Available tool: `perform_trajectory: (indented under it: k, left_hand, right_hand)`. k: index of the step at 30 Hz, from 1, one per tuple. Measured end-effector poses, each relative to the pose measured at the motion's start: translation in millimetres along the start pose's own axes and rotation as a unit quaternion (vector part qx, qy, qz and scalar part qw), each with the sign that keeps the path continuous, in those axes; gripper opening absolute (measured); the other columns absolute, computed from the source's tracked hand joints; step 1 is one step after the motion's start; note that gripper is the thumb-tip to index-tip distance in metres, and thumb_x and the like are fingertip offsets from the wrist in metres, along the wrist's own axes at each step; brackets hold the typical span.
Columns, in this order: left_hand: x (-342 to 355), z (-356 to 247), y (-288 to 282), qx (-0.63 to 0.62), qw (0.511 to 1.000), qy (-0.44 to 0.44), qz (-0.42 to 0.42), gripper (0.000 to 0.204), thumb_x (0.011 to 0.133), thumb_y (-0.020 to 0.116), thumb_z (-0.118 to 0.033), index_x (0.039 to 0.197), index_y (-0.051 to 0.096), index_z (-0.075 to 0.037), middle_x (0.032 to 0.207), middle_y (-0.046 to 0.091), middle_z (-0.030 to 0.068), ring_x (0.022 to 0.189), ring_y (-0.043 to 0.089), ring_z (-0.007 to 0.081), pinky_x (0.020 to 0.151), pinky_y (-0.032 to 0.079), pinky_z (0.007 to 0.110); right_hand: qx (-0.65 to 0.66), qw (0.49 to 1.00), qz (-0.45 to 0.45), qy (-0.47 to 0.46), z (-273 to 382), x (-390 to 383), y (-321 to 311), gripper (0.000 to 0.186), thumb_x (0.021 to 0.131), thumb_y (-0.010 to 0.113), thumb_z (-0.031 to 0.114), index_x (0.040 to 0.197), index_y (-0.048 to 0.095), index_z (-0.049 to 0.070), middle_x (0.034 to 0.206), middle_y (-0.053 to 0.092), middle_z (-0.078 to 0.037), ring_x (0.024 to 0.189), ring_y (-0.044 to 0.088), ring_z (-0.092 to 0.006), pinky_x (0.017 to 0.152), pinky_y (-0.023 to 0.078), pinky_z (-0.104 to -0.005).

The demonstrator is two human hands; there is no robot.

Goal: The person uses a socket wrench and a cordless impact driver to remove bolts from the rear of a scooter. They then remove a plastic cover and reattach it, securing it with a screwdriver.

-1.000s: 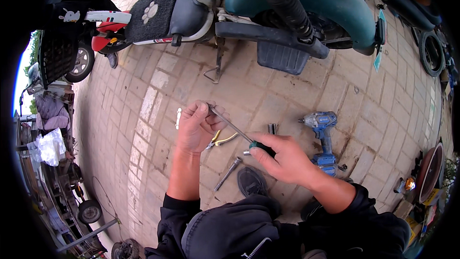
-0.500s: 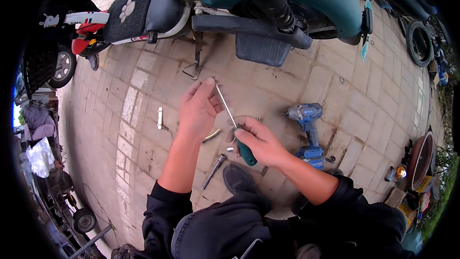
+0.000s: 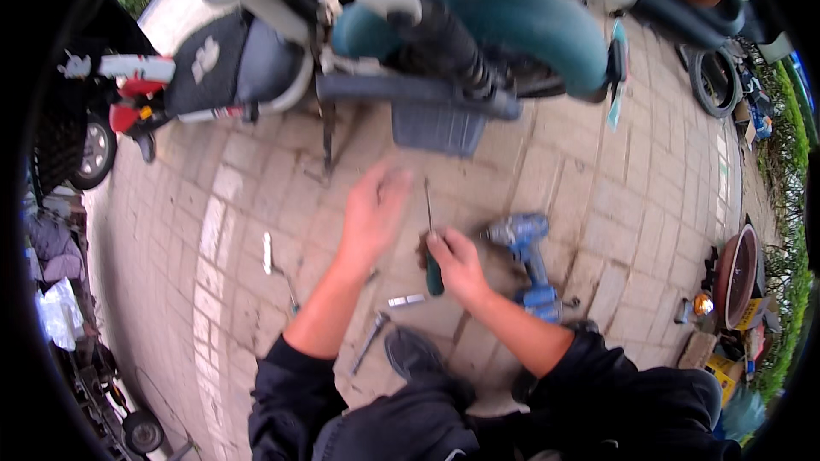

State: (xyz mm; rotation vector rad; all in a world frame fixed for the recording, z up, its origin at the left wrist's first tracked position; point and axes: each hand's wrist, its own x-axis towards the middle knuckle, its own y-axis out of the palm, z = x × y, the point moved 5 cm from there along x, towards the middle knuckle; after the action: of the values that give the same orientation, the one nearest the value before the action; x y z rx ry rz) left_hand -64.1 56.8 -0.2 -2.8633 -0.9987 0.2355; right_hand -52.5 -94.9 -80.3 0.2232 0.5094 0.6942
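My right hand [image 3: 457,260] is closed around the dark green handle of a screwdriver [image 3: 435,277], its thin shaft pointing away from me. To the left, my left hand [image 3: 376,209] hovers beside the shaft, apart from it; motion smears its fingers, so whether they hold anything is unclear. Just right of my right hand, a blue cordless power driver [image 3: 531,260] lies on the paving. Nearer my feet are a small silver cylinder [image 3: 406,300] and a metal socket wrench [image 3: 371,342]. A slim white-handled tool [image 3: 266,253] lies further left.
Ahead stands a two-wheeler with a teal mudguard [image 3: 547,43], a dark shock absorber and a grey plastic box [image 3: 438,130] low down. Its black seat [image 3: 209,64] extends left. A loose tyre [image 3: 716,84] is at far right, near a reddish-brown basin [image 3: 736,277].
My left hand has moved off the screwdriver's tip end. The screwdriver now points more straight ahead. The whole view has shifted, bringing more of the two-wheeler into its top.
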Motion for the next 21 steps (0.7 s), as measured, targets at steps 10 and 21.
perform_trajectory:
  k: [10, 21]
  left_hand:
    - [-50.4, -411.4, 23.1, 0.383, 0.699, 0.603, -0.041, 0.025, 0.084, 0.050, -0.005, 0.108, 0.049, 0.004, 0.073, 0.060, 0.0076, 0.055, 0.048, 0.0091, 0.054, 0.041, 0.023]
    - [-45.4, -291.2, 29.5, 0.116, 0.959, 0.238, 0.098, 0.036, 0.089, 0.051, -0.007, 0.120, 0.051, 0.010, 0.070, 0.065, 0.0084, 0.054, 0.051, 0.0059, 0.051, 0.041, 0.019]
  right_hand:
    - [0.084, 0.991, 0.100, 0.004, 50.8, -11.7, 56.9, 0.023, 0.096, 0.050, 0.022, 0.097, 0.056, 0.000, 0.083, 0.059, -0.005, 0.071, 0.056, -0.0112, 0.067, 0.049, -0.0266]
    - [0.052, 0.997, 0.042, -0.042, 51.7, -15.6, 15.6, 0.022, 0.097, 0.049, 0.021, 0.094, 0.056, 0.001, 0.081, 0.060, -0.005, 0.071, 0.057, -0.0114, 0.067, 0.049, -0.0275]
